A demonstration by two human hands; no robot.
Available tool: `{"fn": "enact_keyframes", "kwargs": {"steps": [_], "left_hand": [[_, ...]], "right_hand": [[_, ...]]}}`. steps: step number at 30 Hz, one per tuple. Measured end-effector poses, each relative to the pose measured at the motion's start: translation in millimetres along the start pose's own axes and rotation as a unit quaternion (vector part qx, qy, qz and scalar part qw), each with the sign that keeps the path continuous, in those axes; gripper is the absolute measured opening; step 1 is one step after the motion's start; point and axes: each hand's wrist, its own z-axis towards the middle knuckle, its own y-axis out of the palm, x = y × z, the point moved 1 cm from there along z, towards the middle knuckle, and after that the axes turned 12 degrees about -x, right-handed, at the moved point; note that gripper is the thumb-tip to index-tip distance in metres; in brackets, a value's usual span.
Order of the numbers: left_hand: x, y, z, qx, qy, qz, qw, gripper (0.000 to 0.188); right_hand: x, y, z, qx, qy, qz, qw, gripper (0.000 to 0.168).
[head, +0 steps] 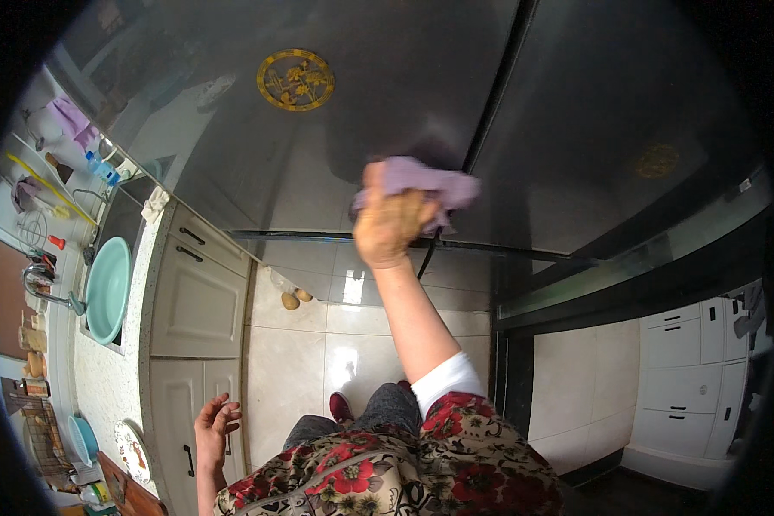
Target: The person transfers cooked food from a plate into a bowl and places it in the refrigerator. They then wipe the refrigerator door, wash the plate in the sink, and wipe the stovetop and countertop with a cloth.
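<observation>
My right hand (390,222) presses a purple cloth (429,187) against the glossy dark door of what looks like a refrigerator (264,161), near the seam between its panels. Hand and cloth are slightly blurred. A round gold floral emblem (295,80) is on the door, up and left of the cloth. My left hand (218,416) hangs with fingers apart and holds nothing, in front of the white cabinet doors below the counter.
Along the left runs a speckled counter (103,393) with a green basin (108,290) at the sink and a faucet (51,293). Potatoes (290,301) lie on the tiled floor by the cabinet. A dark door frame (513,387) stands at the right.
</observation>
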Motion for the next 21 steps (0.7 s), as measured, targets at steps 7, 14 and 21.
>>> {"fn": "enact_keyframes", "kwargs": {"steps": [7,14,21], "left_hand": [[-41,-1,14,-0.059,0.029,0.133,0.989,0.032],[-67,-2,-7,-0.031,-0.009,0.102,0.994,0.031],[-5,9,36,-0.109,0.006,0.058,0.992,0.037]], "right_hand": [[54,-12,-42,-0.287,-0.14,0.056,0.946,0.029],[177,-146,96,0.207,0.006,0.033,0.978,0.047],[82,-124,173,0.02,-0.229,-0.189,0.955,0.05]]}}
